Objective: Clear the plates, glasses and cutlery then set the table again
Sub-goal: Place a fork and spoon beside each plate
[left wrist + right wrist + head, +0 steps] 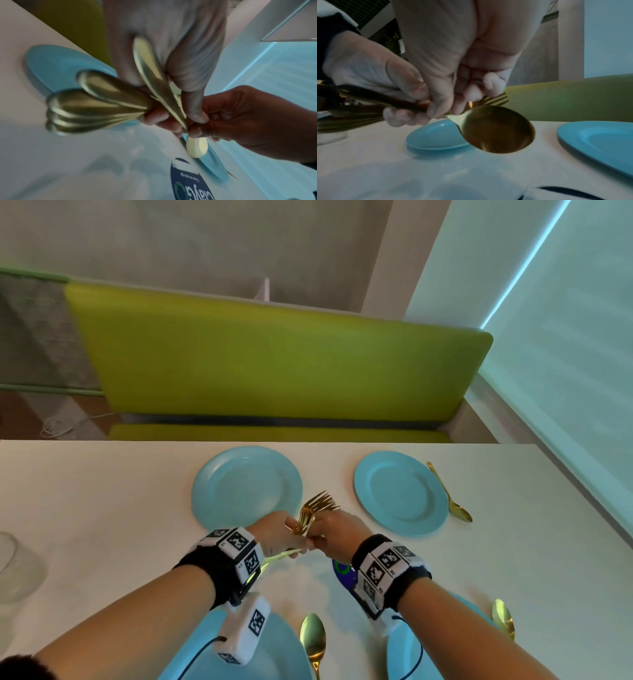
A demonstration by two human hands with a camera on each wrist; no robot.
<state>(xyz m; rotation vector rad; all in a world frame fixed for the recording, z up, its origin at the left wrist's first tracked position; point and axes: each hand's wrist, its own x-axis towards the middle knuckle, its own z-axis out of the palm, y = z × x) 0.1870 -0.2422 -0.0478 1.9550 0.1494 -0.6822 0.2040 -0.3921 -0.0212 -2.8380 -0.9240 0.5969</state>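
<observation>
While the left hand (274,534) grips a bunch of gold forks (317,506) in the middle of the frame, above the white table (102,491), the right hand (334,534) pinches one gold spoon (496,129) out of it. I think the spoon should slide out slowly, with the bunch held tight, then go beside the blue plate (246,486) at upper middle, like the spoon (450,494) by the right plate (400,493).

bare table (102,491) left — plates (246,486) ahead
</observation>
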